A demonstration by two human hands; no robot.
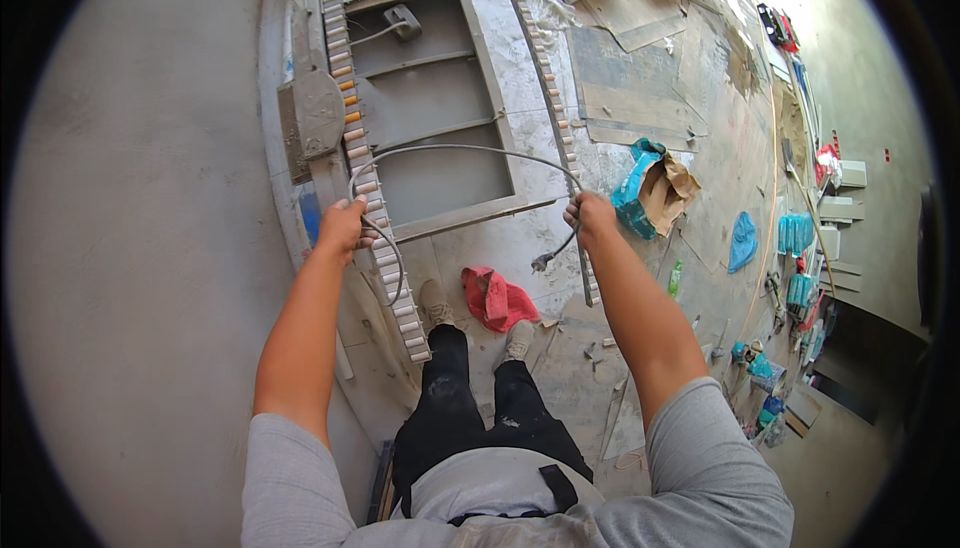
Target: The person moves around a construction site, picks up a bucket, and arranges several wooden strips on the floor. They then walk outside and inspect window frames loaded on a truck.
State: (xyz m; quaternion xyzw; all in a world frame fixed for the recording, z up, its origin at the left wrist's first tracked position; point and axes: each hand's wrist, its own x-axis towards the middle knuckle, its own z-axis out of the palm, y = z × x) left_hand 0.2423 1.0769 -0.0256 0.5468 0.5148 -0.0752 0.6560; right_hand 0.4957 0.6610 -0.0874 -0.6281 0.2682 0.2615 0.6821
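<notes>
My left hand (pixel 345 225) and my right hand (pixel 590 214) each grip one end of a grey cable (pixel 460 149) that arches between them. A black plug (pixel 541 262) dangles below my right hand, and a loop of the cable hangs under my left hand. Both hands are raised in front of a grey recessed wall panel (pixel 430 118) framed by two strips of small mosaic tiles (pixel 352 138). A trowel loaded with grey mortar (pixel 315 108) rests at the panel's left edge.
A red cloth (pixel 497 300) lies on the floor by my feet. To the right lie a torn teal and brown paper bag (pixel 655 188), a blue cloth (pixel 742 241), cardboard sheets, tile scraps and several cans and tools (pixel 765 378). A bare grey wall (pixel 140 248) fills the left.
</notes>
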